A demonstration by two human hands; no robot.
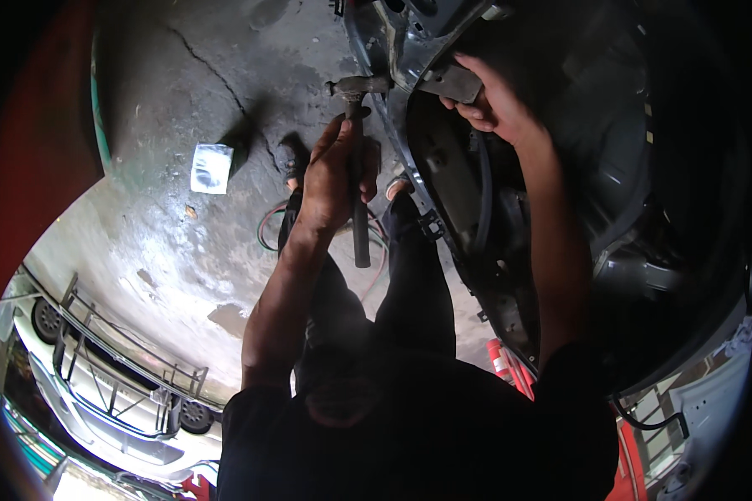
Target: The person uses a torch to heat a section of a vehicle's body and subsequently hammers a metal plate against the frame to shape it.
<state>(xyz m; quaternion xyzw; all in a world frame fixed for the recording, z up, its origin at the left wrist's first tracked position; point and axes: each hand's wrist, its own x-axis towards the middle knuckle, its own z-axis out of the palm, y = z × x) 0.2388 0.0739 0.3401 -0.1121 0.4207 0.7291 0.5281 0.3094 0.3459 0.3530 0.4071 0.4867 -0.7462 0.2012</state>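
Observation:
My left hand (pixel 332 179) is wrapped round the handle of a hammer (pixel 360 87), whose dark metal head points toward the edge of a car body frame (pixel 403 113). The hammer's face meets or nearly meets that metal edge; I cannot tell which. On the other side of the frame, my right hand (pixel 497 104) grips a flat grey metal block (pixel 453 83). The block's far end lies against or very close to the frame, opposite the hammer head. The hammer handle's lower end hangs free below my left hand.
The stripped car interior (pixel 593 167) is dark on the right. Hoses (pixel 267 230) lie on the cracked concrete floor (pixel 184 267) by my feet. A bright, pale package (pixel 212 169) sits left of them. A red panel (pixel 33 150) borders the left; a white car (pixel 117 417) stands behind a metal rack (pixel 117 367).

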